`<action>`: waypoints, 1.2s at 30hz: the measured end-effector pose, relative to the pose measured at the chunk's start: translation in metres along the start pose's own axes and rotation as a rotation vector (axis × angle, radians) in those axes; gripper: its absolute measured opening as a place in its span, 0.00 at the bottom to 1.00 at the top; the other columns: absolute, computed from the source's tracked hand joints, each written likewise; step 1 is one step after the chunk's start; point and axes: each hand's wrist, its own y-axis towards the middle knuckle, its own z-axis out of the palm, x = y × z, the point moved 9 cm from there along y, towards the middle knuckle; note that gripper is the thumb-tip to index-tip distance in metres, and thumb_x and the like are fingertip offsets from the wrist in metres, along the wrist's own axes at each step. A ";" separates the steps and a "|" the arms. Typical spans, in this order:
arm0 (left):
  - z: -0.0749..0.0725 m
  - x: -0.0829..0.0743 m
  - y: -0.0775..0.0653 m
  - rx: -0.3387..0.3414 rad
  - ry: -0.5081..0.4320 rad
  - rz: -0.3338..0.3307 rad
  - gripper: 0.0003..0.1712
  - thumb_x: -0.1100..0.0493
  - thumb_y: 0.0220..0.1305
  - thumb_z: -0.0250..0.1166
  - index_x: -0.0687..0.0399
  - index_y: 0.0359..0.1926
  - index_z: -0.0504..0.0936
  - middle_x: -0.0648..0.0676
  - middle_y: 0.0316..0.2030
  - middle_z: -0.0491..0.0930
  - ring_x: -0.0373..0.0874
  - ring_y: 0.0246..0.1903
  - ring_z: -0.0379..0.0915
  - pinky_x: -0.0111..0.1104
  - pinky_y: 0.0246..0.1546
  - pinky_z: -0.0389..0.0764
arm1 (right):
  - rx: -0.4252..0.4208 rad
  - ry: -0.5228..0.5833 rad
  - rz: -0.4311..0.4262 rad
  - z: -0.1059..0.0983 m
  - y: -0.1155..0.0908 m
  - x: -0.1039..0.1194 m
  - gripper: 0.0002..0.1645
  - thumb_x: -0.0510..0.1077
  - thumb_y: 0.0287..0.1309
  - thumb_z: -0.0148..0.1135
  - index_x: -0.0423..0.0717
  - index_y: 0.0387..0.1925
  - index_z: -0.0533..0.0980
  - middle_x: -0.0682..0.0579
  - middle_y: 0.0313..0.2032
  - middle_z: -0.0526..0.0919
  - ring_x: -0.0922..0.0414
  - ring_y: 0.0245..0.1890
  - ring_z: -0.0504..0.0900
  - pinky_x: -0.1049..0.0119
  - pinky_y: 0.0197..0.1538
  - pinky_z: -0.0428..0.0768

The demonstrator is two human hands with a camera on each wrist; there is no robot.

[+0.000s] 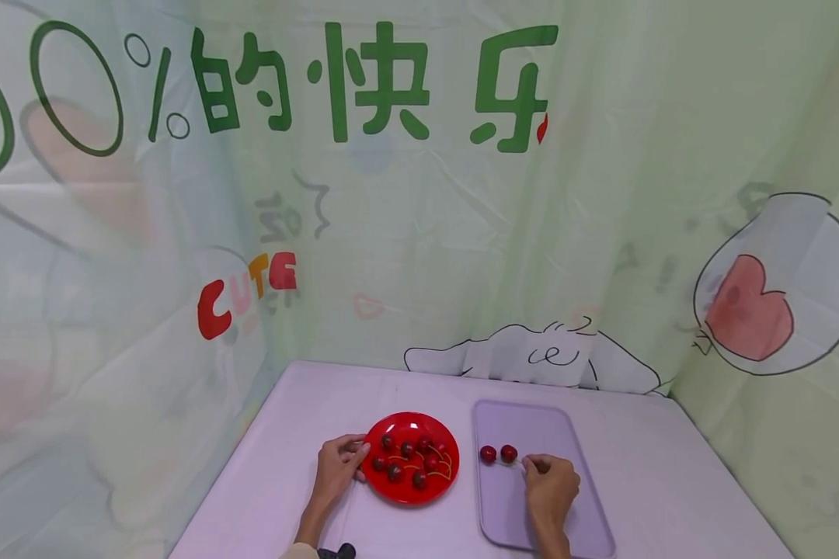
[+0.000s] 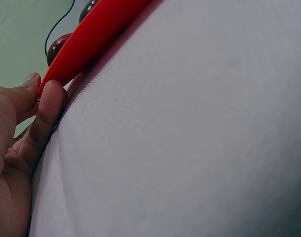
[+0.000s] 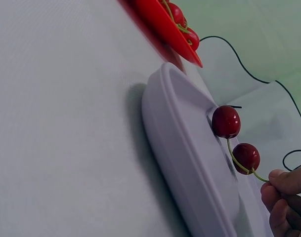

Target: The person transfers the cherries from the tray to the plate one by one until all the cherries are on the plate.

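My left hand point(image 1: 335, 472) pinches the rim of a round red plate point(image 1: 409, 498) between thumb and fingers at the plate's left side. Several dark red cherries point(image 1: 394, 472) with green stems lie on the plate. To the right is a light purple tray point(image 1: 506, 512). My right hand point(image 1: 551, 489) is over it, pinching a thin green stem point(image 3: 260, 177) between thumb and fingertips. Two cherries hang or rest at that stem's end: one cherry point(image 3: 246, 158) close to the fingers, another cherry point(image 3: 226, 121) farther off. Whether they touch the tray floor is hard to tell.
A pale cloth covers the table point(image 1: 671, 481). Behind and beside it hang printed curtains point(image 1: 391, 256). A small black object point(image 1: 346, 551) sits by the left wrist. The tray's raised rim point(image 3: 177, 113) stands close to the plate.
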 end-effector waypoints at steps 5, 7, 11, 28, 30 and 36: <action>0.000 0.000 0.000 0.001 -0.010 0.004 0.22 0.57 0.77 0.70 0.64 0.64 0.85 0.63 0.43 0.87 0.40 0.19 0.83 0.24 0.29 0.87 | 0.000 0.002 0.002 0.000 0.001 -0.001 0.02 0.29 0.54 0.79 0.32 0.30 0.90 0.37 0.26 0.91 0.49 0.23 0.86 0.57 0.33 0.78; 0.000 -0.001 0.000 0.002 -0.015 0.004 0.22 0.57 0.77 0.70 0.64 0.65 0.85 0.63 0.43 0.87 0.40 0.19 0.83 0.24 0.29 0.87 | -0.007 0.005 0.003 -0.001 0.002 -0.001 0.02 0.29 0.54 0.79 0.32 0.30 0.90 0.37 0.26 0.91 0.49 0.23 0.86 0.56 0.33 0.78; 0.001 -0.002 0.000 0.007 -0.012 0.001 0.22 0.57 0.77 0.70 0.64 0.65 0.85 0.64 0.43 0.87 0.41 0.19 0.83 0.24 0.30 0.87 | -0.025 0.010 -0.014 -0.003 0.004 0.001 0.03 0.29 0.53 0.80 0.34 0.29 0.91 0.37 0.27 0.91 0.50 0.23 0.86 0.56 0.34 0.78; -0.001 -0.001 0.001 0.001 -0.010 0.002 0.22 0.57 0.77 0.70 0.64 0.64 0.85 0.64 0.44 0.88 0.40 0.19 0.83 0.23 0.29 0.87 | -0.016 0.069 -0.026 0.003 0.007 0.012 0.03 0.30 0.53 0.81 0.34 0.31 0.92 0.38 0.26 0.92 0.65 0.19 0.83 0.81 0.27 0.71; 0.000 -0.001 0.001 0.005 -0.023 0.001 0.22 0.57 0.77 0.70 0.64 0.64 0.85 0.64 0.44 0.88 0.40 0.19 0.83 0.24 0.29 0.87 | -0.010 0.083 -0.022 0.004 0.007 0.013 0.03 0.31 0.54 0.81 0.35 0.31 0.92 0.38 0.26 0.92 0.62 0.19 0.85 0.83 0.26 0.71; -0.001 -0.002 0.000 0.007 -0.043 0.005 0.22 0.57 0.76 0.71 0.64 0.65 0.85 0.63 0.44 0.88 0.42 0.19 0.83 0.24 0.29 0.87 | 0.009 0.114 -0.045 0.011 0.006 0.021 0.03 0.30 0.54 0.81 0.34 0.31 0.92 0.37 0.28 0.92 0.56 0.23 0.88 0.85 0.26 0.71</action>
